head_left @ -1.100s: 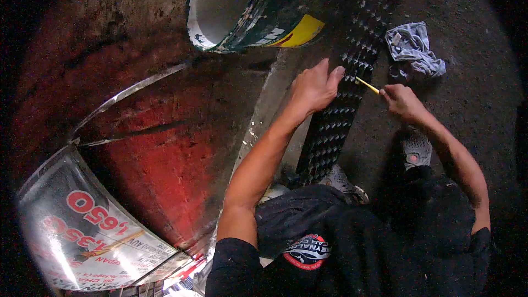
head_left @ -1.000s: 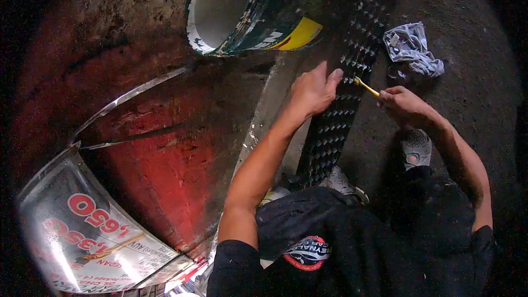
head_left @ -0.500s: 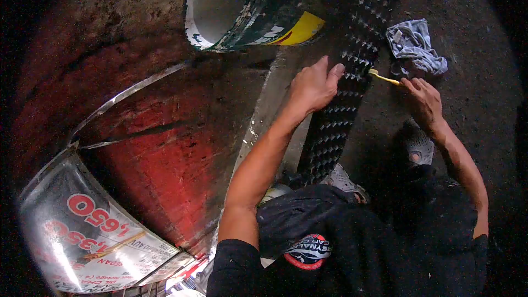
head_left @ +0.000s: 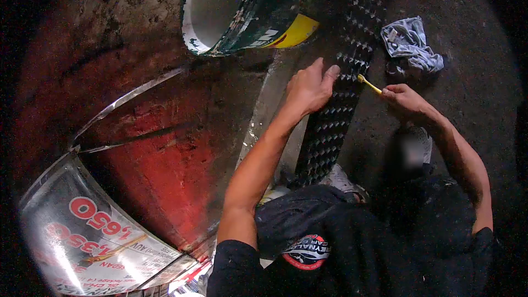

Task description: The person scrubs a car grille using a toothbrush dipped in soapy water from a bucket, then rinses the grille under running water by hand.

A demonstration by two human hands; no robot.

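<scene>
A long black strip with rows of raised, shiny studs (head_left: 327,132) runs from the top of the view down to my feet. My left hand (head_left: 311,87) rests at its left edge, thumb raised and apart from the fingers, its fingertips partly hidden. On the right side, my right hand (head_left: 404,100) is closed on the handle of a yellow brush (head_left: 370,84), which looks like a toothbrush. The brush's head is at the strip's right edge, a short way right of my left thumb.
A dark green bucket (head_left: 269,14) lies tilted at the top, its opening to the left. A crumpled grey cloth (head_left: 412,45) is on the floor at upper right. A printed price sign (head_left: 99,236) stands at lower left beside a red surface (head_left: 170,170).
Over the last second my right hand moved the brush out to the right and then back left toward the strip. My left hand has stayed nearly in place.
</scene>
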